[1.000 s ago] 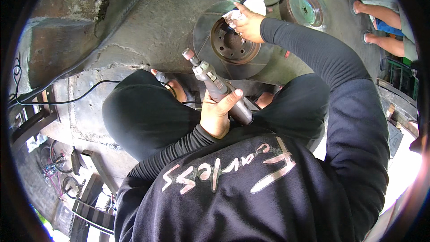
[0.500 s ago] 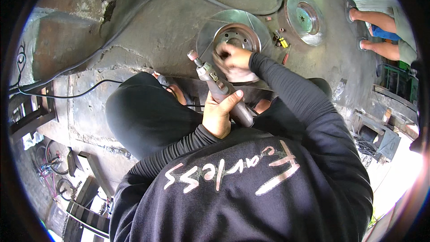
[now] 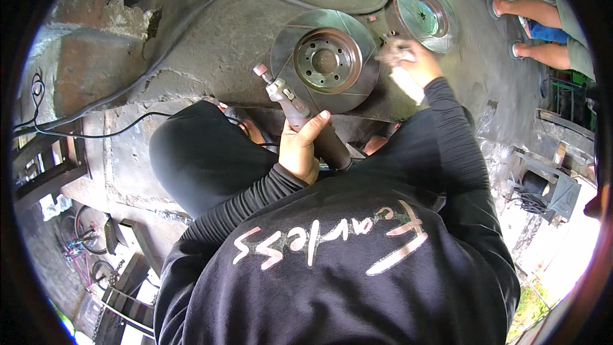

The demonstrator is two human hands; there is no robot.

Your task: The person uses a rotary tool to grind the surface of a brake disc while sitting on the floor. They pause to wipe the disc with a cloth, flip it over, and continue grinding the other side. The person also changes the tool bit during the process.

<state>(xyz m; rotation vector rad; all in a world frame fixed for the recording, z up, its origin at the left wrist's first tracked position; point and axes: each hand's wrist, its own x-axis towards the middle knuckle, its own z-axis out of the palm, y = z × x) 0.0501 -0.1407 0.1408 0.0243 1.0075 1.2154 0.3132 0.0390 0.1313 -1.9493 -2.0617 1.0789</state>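
Here, hand (image 3: 300,153) gripping grinder (image 3: 295,110), pale lettering (image 3: 313,243)

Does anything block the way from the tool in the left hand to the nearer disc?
Nothing visible does. The left hand holds the rotary tool near the disc; the right hand, with a pale cloth, is off to its right.
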